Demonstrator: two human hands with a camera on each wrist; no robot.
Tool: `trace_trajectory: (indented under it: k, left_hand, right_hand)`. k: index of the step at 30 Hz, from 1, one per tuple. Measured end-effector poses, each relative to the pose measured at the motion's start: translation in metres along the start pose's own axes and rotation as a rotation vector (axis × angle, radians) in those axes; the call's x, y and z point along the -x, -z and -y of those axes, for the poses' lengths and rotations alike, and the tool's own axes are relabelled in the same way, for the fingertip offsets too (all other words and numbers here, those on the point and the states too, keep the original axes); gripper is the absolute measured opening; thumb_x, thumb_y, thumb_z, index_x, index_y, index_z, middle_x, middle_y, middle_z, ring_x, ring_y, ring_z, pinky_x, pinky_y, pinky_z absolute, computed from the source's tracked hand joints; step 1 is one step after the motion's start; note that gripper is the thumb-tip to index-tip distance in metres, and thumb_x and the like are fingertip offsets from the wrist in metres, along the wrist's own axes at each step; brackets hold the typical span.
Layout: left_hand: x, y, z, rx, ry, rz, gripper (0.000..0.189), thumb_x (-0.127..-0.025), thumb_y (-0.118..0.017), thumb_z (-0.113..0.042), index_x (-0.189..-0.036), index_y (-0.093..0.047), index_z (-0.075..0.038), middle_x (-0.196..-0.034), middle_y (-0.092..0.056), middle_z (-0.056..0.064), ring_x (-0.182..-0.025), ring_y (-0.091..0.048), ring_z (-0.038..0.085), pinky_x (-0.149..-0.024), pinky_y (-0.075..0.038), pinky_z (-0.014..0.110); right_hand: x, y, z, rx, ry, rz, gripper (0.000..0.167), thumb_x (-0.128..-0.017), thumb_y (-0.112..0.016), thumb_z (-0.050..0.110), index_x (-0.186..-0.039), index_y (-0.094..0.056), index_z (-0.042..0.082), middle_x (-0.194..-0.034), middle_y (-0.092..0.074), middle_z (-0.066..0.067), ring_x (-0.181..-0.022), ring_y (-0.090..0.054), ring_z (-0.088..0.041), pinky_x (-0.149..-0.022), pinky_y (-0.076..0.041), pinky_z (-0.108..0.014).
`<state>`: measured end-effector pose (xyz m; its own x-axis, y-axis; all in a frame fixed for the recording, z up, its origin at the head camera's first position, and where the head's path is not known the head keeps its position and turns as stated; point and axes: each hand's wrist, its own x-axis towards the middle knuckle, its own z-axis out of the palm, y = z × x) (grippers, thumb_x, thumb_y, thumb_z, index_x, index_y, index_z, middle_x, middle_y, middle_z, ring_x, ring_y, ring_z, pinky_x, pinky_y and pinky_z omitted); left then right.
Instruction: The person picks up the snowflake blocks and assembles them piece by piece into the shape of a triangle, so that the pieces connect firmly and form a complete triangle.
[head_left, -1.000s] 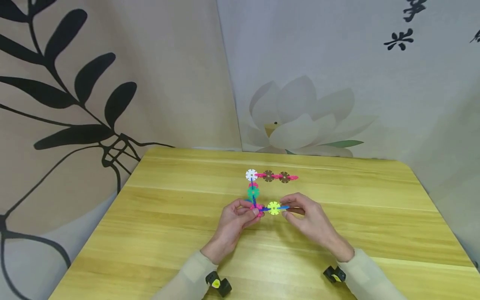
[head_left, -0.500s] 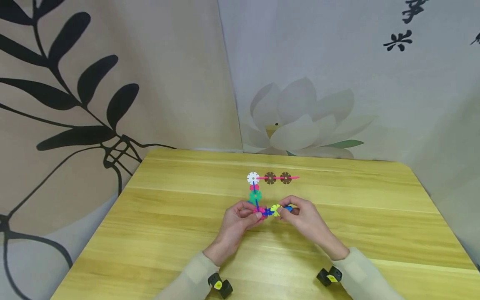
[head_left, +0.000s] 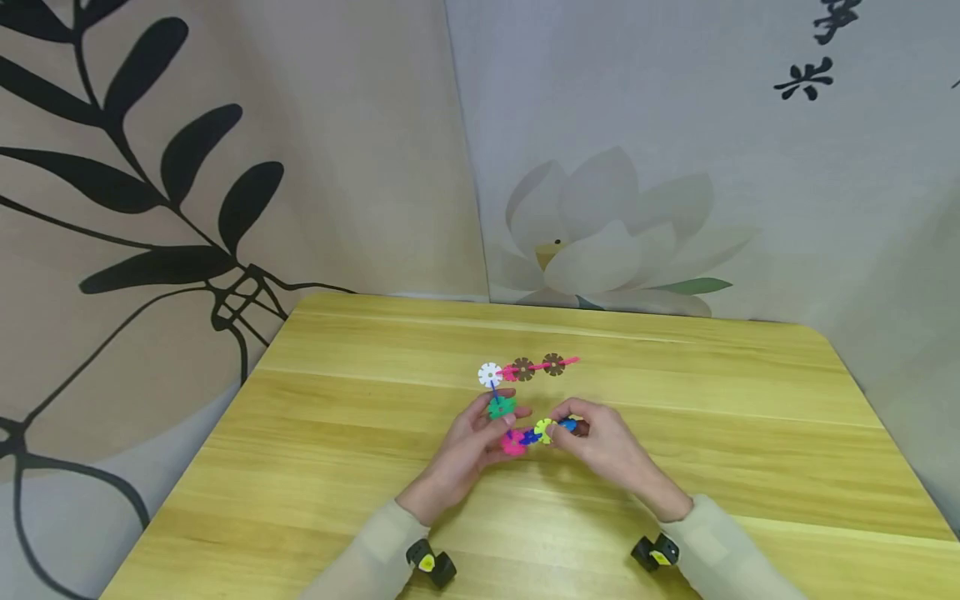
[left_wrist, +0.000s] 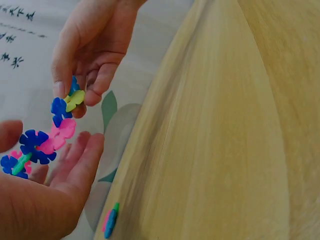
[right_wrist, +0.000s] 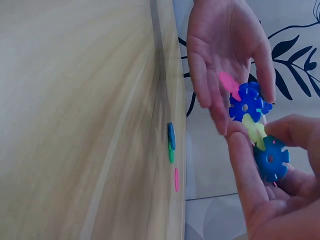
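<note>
A chain of slotted plastic snowflake discs hangs between the hands, its pieces linked edge to edge. In the head view its white disc (head_left: 491,375) and brown discs (head_left: 553,364) stretch away to the right. My left hand (head_left: 465,454) spreads behind the green disc (head_left: 501,407), thumb near its lower edge; the wrist views show its fingers mostly straight. Closer in are a pink disc (head_left: 513,442) and dark blue discs (right_wrist: 245,106). My right hand (head_left: 603,442) pinches the chain at the yellow disc (head_left: 543,431), beside a lighter blue disc (right_wrist: 271,158).
On the wooden table (head_left: 337,433), a blue disc (right_wrist: 171,135) and a pink disc (right_wrist: 176,180) lie flat, with a green one beside the blue. Behind the far edge stands a wall (head_left: 375,150) printed with plants.
My left hand has moved from the pink disc up to the green one, its fingers spreading. The right thumb has come onto the yellow disc. The chain's far arm has tilted and shifted left.
</note>
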<state>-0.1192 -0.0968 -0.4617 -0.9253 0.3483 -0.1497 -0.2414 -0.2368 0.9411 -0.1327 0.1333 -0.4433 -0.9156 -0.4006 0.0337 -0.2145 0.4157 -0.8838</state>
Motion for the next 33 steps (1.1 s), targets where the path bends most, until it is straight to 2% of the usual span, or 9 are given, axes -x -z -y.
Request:
trace_trajectory:
  k: [3, 5, 8, 12, 18, 23, 27, 33]
  left_hand:
    - [0.001, 0.004, -0.001, 0.065, 0.007, -0.006, 0.058, -0.105, -0.059, -0.015, -0.155, -0.032, -0.003, -0.149, -0.053, 0.024, -0.122, -0.065, 0.028, -0.097, -0.057, 0.04]
    - [0.002, 0.007, -0.001, 0.099, 0.009, -0.01, 0.058, -0.105, -0.059, -0.013, -0.155, -0.031, -0.002, -0.149, -0.053, 0.024, -0.123, -0.064, 0.027, -0.097, -0.057, 0.041]
    - [0.005, 0.014, -0.003, 0.12, 0.009, -0.026, 0.057, -0.105, -0.057, -0.012, -0.155, -0.032, -0.003, -0.147, -0.056, 0.022, -0.127, -0.062, 0.028, -0.096, -0.058, 0.04]
    - [0.01, 0.025, -0.007, 0.11, -0.003, -0.057, 0.055, -0.105, -0.054, -0.01, -0.155, -0.031, -0.003, -0.148, -0.056, 0.021, -0.127, -0.063, 0.027, -0.096, -0.058, 0.04]
    - [0.017, 0.041, -0.011, 0.097, 0.001, -0.123, 0.053, -0.105, -0.051, -0.009, -0.154, -0.032, -0.003, -0.147, -0.056, 0.022, -0.12, -0.067, 0.024, -0.102, -0.054, 0.047]
    - [0.022, 0.053, -0.014, 0.095, 0.0, -0.177, 0.051, -0.105, -0.05, -0.008, -0.153, -0.035, -0.003, -0.146, -0.055, 0.024, -0.118, -0.067, 0.024, -0.098, -0.057, 0.041]
    - [0.026, 0.06, -0.016, 0.093, -0.003, -0.212, 0.05, -0.104, -0.05, -0.009, -0.153, -0.038, -0.004, -0.143, -0.06, 0.02, -0.118, -0.067, 0.025, -0.094, -0.058, 0.036]
    - [0.03, 0.065, -0.018, 0.108, -0.012, -0.211, 0.051, -0.105, -0.048, -0.009, -0.154, -0.035, -0.002, -0.143, -0.058, 0.02, -0.122, -0.065, 0.027, -0.1, -0.056, 0.039]
  right_hand:
    - [-0.002, -0.002, 0.001, 0.006, 0.009, 0.028, 0.023, -0.098, -0.07, 0.023, -0.112, -0.071, 0.004, -0.09, -0.072, -0.004, -0.066, -0.064, -0.021, -0.048, -0.044, -0.022]
    - [-0.004, -0.003, 0.0, -0.004, 0.014, 0.045, 0.029, -0.101, -0.067, 0.028, -0.118, -0.07, 0.004, -0.1, -0.074, -0.008, -0.077, -0.071, -0.025, -0.056, -0.053, -0.026]
    - [-0.007, -0.002, -0.001, -0.026, 0.04, 0.058, 0.037, -0.107, -0.058, 0.033, -0.125, -0.067, 0.001, -0.117, -0.072, -0.018, -0.092, -0.075, -0.032, -0.074, -0.062, -0.035]
    - [-0.013, -0.001, -0.005, 0.0, 0.079, 0.035, 0.04, -0.111, -0.048, 0.031, -0.126, -0.067, -0.001, -0.124, -0.071, -0.018, -0.104, -0.073, -0.033, -0.091, -0.06, -0.044]
    - [-0.029, -0.005, -0.011, 0.136, 0.075, 0.022, 0.024, -0.105, -0.062, 0.019, -0.121, -0.072, 0.004, -0.121, -0.072, -0.004, -0.113, -0.068, -0.024, -0.095, -0.058, -0.039]
    - [-0.044, -0.012, -0.011, 0.229, 0.142, 0.057, 0.019, -0.099, -0.068, 0.007, -0.117, -0.074, 0.005, -0.119, -0.073, -0.006, -0.112, -0.068, -0.027, -0.096, -0.058, -0.044]
    - [-0.058, -0.021, -0.009, 0.307, 0.197, 0.101, 0.02, -0.097, -0.07, 0.005, -0.117, -0.074, 0.005, -0.12, -0.073, -0.006, -0.116, -0.067, -0.029, -0.101, -0.054, -0.048]
    - [-0.076, -0.036, -0.003, 0.419, 0.225, 0.18, 0.025, -0.096, -0.072, 0.006, -0.122, -0.073, 0.004, -0.121, -0.073, -0.008, -0.116, -0.067, -0.028, -0.103, -0.053, -0.047]
